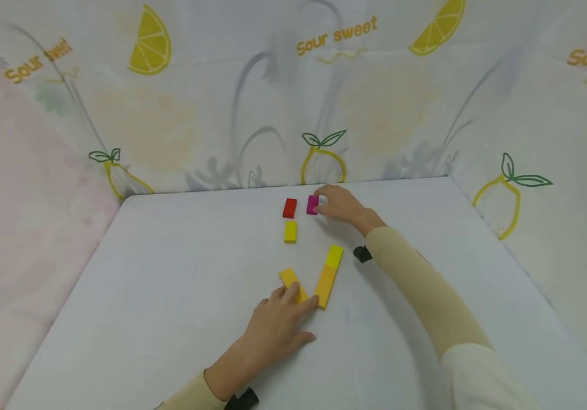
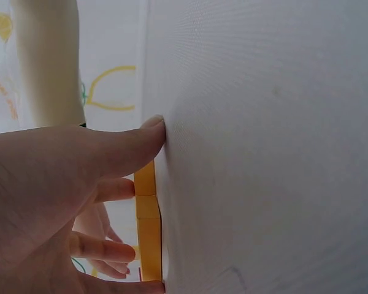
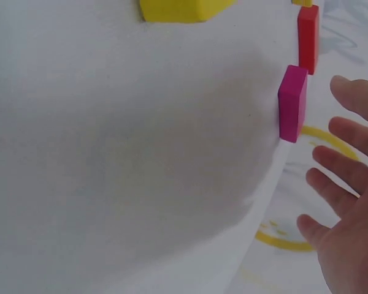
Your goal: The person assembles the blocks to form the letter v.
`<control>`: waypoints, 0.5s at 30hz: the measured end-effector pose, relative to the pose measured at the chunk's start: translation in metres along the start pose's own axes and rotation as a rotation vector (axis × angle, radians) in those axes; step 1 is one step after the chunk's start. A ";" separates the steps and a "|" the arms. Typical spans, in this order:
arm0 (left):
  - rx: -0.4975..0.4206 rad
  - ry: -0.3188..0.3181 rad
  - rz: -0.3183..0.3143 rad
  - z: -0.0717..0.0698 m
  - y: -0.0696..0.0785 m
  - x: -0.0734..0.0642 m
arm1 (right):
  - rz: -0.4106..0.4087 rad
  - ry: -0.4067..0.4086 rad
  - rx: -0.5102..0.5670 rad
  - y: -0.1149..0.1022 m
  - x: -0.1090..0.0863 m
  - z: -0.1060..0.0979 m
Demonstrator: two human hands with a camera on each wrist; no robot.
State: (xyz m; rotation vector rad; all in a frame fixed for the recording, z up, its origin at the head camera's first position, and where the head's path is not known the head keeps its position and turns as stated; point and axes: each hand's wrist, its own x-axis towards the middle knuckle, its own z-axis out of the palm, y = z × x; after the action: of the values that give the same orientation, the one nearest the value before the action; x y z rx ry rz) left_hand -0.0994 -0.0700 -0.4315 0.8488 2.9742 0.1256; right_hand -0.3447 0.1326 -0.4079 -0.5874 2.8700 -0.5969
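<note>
At the far side of the white table, my right hand (image 1: 342,204) hovers beside a magenta block (image 1: 311,204), its fingers spread. In the right wrist view, a small gap shows between the fingertips and the magenta block (image 3: 292,104). My left hand (image 1: 276,320) rests fingertips on a slanted orange block (image 1: 288,277), partly covered by the fingers. One fingertip also meets the lower end of a second orange block (image 1: 326,285). A yellow block (image 1: 334,256) adjoins that block's upper end. The left thumb touches the tabletop in the left wrist view.
A red block (image 1: 290,208) lies left of the magenta one, with another yellow block (image 1: 290,232) in front of it. Behind the table (image 1: 170,256) hangs a lemon-printed cloth (image 1: 201,102). Each wrist carries a dark band or mount.
</note>
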 end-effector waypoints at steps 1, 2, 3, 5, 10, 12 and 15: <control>0.000 -0.001 -0.001 0.000 0.000 0.000 | 0.001 -0.004 0.001 -0.001 0.001 0.000; 0.001 -0.002 -0.002 0.000 0.000 0.000 | 0.002 -0.007 0.003 -0.002 0.003 0.000; 0.002 -0.005 -0.003 0.000 0.000 0.000 | 0.005 -0.014 0.002 -0.003 0.005 -0.001; 0.004 -0.012 -0.004 -0.001 0.000 0.001 | 0.017 -0.020 -0.009 -0.003 0.008 0.000; 0.011 -0.031 -0.005 -0.002 0.000 0.001 | 0.056 -0.026 -0.019 -0.001 0.018 0.003; 0.006 -0.034 -0.006 -0.003 0.000 0.001 | 0.057 -0.029 -0.011 0.000 0.021 0.005; 0.000 -0.035 -0.011 -0.003 0.000 -0.001 | 0.050 -0.041 0.012 0.001 0.025 0.009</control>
State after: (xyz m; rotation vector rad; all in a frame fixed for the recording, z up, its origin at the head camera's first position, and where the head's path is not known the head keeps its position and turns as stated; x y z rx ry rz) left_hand -0.0986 -0.0713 -0.4284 0.8256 2.9460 0.1096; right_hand -0.3662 0.1199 -0.4179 -0.5185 2.8314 -0.5876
